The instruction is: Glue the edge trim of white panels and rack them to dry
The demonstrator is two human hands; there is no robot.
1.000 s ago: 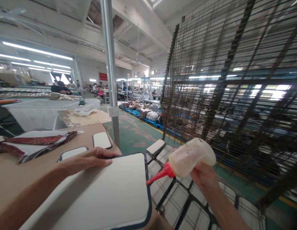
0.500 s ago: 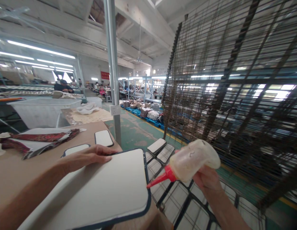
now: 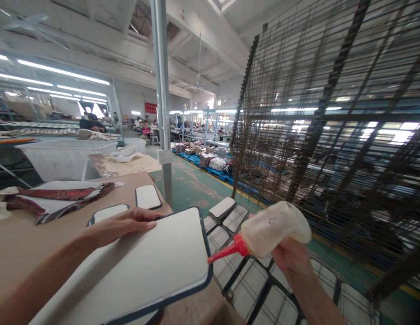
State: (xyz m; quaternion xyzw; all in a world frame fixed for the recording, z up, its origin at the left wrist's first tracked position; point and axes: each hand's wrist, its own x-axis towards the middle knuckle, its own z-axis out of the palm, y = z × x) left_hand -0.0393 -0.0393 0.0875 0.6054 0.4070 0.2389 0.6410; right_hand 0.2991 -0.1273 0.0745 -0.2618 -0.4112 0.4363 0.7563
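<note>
A white panel with rounded corners and a dark blue edge [image 3: 145, 266] slants across the front, above the brown tabletop. My left hand [image 3: 133, 223] grips its far edge, thumb on the white face and fingers behind. In my right hand [image 3: 291, 253] is a squeeze bottle [image 3: 275, 228], cloudy and tilted downward, with a red nozzle [image 3: 230, 250]. The nozzle tip meets the panel's right edge near the dark border. My right fingers are wrapped round the bottle and partly hidden behind it.
Smaller dark-edged white panels [image 3: 148, 197] lie on the brown table [image 3: 128, 185]. Patterned cloth pieces [image 3: 64, 194] lie at the left. More panels rest on a wire rack [image 3: 264, 275] at lower right, and tall mesh racks [image 3: 314, 113] stand beyond. A grey post [image 3: 161, 90] rises behind the table.
The nozzle tip has shifted slightly up along the panel's right edge. The panel has tilted a little, and the view has shifted slightly. Both hands keep their holds.
</note>
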